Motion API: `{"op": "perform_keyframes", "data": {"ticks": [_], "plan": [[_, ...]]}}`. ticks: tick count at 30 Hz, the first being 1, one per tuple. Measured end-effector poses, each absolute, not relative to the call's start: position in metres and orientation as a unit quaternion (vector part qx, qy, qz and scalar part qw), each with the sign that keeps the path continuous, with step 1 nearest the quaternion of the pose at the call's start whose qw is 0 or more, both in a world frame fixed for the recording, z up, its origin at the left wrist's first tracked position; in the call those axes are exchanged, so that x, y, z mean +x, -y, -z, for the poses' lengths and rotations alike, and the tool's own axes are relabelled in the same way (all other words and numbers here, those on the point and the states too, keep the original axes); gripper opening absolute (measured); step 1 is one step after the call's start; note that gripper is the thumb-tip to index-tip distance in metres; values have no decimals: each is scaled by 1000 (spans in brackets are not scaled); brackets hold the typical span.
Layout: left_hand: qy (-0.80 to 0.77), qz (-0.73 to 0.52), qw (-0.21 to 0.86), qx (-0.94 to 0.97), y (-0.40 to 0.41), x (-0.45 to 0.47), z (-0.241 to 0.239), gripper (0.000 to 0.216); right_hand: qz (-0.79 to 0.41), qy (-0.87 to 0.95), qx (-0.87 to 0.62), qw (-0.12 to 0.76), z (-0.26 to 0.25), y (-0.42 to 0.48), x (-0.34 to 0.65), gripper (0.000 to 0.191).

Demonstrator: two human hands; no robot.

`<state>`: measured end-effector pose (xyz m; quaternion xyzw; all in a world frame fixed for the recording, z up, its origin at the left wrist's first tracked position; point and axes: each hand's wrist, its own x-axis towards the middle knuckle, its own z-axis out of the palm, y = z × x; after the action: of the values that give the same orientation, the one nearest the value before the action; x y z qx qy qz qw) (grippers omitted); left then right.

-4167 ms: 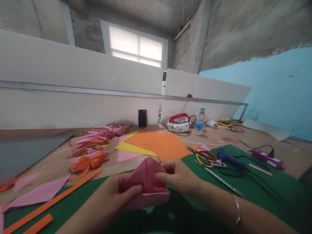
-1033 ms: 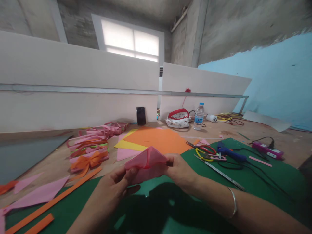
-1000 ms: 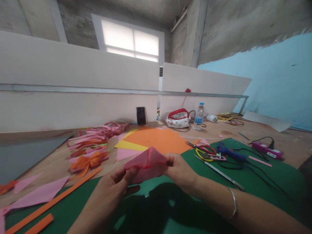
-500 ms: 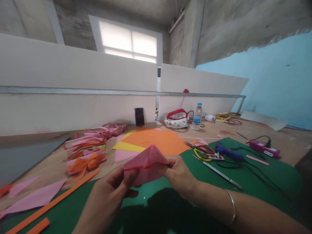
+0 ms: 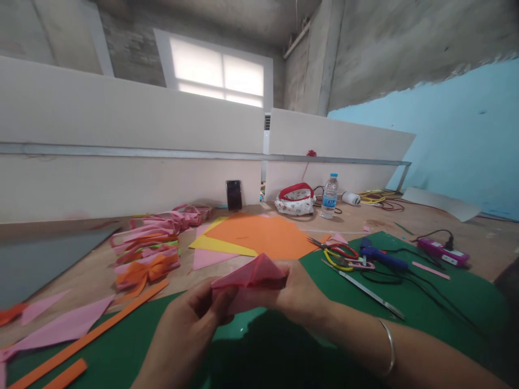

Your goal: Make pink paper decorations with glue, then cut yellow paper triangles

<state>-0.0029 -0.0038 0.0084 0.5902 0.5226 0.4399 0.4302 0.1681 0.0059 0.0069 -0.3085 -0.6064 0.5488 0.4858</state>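
Note:
A folded piece of pink felt-like sheet [image 5: 255, 275] is held up between my two hands, above the green mat [image 5: 251, 356]. My left hand [image 5: 198, 319] pinches its left end, thumb in front and fingers behind. On the other side my right hand [image 5: 298, 294] grips the right end, some of its fingers hidden behind the sheet. The upper part of the piece rises to a peak with a crease below it. Behind it lie flat orange sheets [image 5: 267, 235], a yellow sheet [image 5: 221, 245] and pink sheets [image 5: 211, 259].
Bundled pink strips and an orange bow [image 5: 144, 273] lie at left, near a long orange strip [image 5: 93, 335]. At right are scissors [image 5: 340, 256], a blue glue gun [image 5: 383, 256], a metal ruler [image 5: 365, 289] and a purple power strip [image 5: 441, 252]. A water bottle [image 5: 330, 200] stands behind.
The pink piece has tilted and flattened, its peak lower and slightly to the right. My right hand has shifted its hold at the right end. The whole view has moved slightly.

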Motion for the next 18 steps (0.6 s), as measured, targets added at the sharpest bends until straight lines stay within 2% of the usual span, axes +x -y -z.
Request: {"op": "perform_keyframes", "data": {"ticks": [3,11,18], "plan": [[-522,-443,421,595,6,0,-7,33,-584,590,-291,476,-8,-3,165,35],[-529,-459,365,613,11,5,-6,38,-562,567,-313,515,-6,-4,162,26],[-519,-465,441,566,12,6,-7,27,-509,596,-312,537,-3,-5,165,28]]}}
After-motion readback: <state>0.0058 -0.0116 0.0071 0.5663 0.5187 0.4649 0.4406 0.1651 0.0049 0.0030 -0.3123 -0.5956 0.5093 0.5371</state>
